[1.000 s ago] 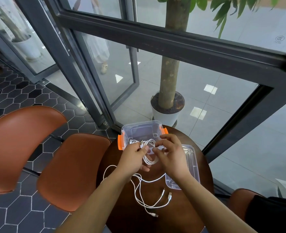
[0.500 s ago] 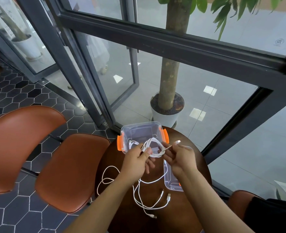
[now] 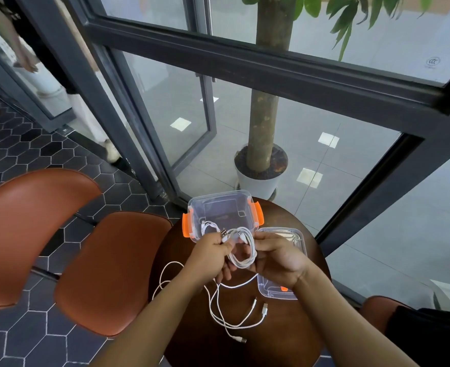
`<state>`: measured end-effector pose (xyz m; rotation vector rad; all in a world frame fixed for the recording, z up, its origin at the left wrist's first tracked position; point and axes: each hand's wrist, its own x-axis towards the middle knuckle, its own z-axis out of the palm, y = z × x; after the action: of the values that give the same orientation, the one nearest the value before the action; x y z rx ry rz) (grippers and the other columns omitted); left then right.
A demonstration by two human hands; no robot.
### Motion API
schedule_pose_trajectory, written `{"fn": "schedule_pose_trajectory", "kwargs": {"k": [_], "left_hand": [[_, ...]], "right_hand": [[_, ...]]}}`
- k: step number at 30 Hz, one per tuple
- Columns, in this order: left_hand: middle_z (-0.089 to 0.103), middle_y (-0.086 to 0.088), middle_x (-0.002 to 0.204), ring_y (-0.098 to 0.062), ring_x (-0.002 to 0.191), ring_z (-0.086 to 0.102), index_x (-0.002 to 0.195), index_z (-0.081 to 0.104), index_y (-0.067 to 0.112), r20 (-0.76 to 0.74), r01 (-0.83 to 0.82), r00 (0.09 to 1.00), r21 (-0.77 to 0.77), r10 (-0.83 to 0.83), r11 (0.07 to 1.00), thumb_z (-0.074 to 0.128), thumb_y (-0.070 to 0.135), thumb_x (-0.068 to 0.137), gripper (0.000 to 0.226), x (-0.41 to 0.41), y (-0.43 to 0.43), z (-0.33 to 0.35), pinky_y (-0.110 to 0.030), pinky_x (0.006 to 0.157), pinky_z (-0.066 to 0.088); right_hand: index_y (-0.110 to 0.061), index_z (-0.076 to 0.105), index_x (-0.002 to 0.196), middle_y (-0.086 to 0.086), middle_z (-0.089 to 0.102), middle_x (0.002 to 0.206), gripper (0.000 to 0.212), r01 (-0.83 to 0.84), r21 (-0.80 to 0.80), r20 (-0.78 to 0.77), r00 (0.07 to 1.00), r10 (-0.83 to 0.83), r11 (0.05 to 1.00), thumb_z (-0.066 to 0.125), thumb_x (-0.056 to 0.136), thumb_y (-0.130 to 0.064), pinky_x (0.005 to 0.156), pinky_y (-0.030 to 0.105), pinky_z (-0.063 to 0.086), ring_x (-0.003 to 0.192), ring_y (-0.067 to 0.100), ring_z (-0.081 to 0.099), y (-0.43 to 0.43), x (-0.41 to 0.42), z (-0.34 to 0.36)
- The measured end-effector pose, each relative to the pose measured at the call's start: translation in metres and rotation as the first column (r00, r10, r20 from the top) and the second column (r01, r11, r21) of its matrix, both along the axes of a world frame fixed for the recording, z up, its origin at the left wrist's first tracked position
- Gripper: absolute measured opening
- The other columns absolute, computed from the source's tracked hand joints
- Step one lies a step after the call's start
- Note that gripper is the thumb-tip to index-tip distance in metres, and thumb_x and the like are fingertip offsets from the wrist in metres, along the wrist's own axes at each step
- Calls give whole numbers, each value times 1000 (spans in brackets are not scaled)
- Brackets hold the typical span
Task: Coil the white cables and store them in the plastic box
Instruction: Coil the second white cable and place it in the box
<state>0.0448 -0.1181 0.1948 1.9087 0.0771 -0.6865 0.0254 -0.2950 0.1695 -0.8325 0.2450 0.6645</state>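
A coiled white cable (image 3: 242, 250) held over the near rim of the open orange-latched plastic box (image 3: 219, 197), loose cables (image 3: 230, 312) sprawled nearer.

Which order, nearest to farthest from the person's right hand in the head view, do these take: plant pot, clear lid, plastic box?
1. The clear lid, directly beneath the right hand, which grips the coiled cable.
2. The plastic box, just ahead and to the left.
3. The plant pot, farthest, behind the box.

R hand (image 3: 279, 260) moved in, now grips coil (image 3: 242, 264) w/ L hand (image 3: 210, 252); end no longer stretched right.
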Motion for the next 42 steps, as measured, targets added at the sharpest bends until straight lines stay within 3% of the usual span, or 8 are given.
{"fn": "schedule_pose_trajectory", "kwargs": {"k": [5,8,13,21,31,35,39,42], "left_hand": [[68,-12,75,-18,52,64,90,58,10,180,74,971,392,-155,917,43,23,102,23,7,-4,4,-31,50,48],[69,-16,99,-33,88,65,103,58,8,276,109,891,640,-360,760,39,27,103,27,5,0,-4,-39,66,43],[70,-13,107,-30,91,70,137,36,5,287,78,818,804,-499,590,39,15,100,38,-9,-7,-6,-33,63,42],[55,-14,136,-26,103,66,158,0,11,290,162,756,786,-587,597,44,12,101,72,-12,-4,-10,-34,78,51],[47,-13,147,-25,113,63,158,-3,10,314,173,684,807,-658,565,43,14,102,73,-11,-7,-7,-36,86,57],[52,-11,142,-28,113,62,159,-2,14,287,220,715,773,-638,594,44,6,98,77,-17,-8,-7,-39,87,51],[52,-8,148,-23,120,60,159,14,24,234,250,910,352,-343,902,45,16,99,67,-15,-5,-9,-29,95,48],[70,-19,93,-21,60,61,150,43,23,25,17,1000,-115,-14,993,52,22,93,58,-14,-3,-12,-30,55,51]], "right_hand": [[1,75,92,20,69,93,20,295,89,-91,954,-287,951,58,86,-7,86,39,53,80,28,68,22,-11,2],[0,70,107,20,73,98,28,340,-47,37,940,-338,939,68,81,-11,72,33,58,80,25,72,25,-17,6],[5,53,118,30,71,93,28,423,-307,164,906,-390,853,63,91,6,62,34,57,77,33,71,36,-17,-3],[2,52,112,20,72,77,15,357,-383,230,930,-287,852,55,97,2,51,19,48,62,18,68,39,-21,-6],[-8,72,108,19,76,87,17,391,-420,258,917,-305,819,65,96,-16,78,45,60,80,32,74,38,-20,-1],[-14,75,99,2,78,78,10,431,-651,411,892,-187,625,68,92,-15,74,37,63,74,17,76,35,-18,2],[-23,76,93,-3,78,77,12,447,-688,449,881,-148,571,70,89,-13,71,33,62,73,12,75,32,-20,5],[-19,76,93,2,78,75,12,460,-653,437,878,-197,601,69,89,-10,73,37,63,70,19,76,28,-19,8]]}}
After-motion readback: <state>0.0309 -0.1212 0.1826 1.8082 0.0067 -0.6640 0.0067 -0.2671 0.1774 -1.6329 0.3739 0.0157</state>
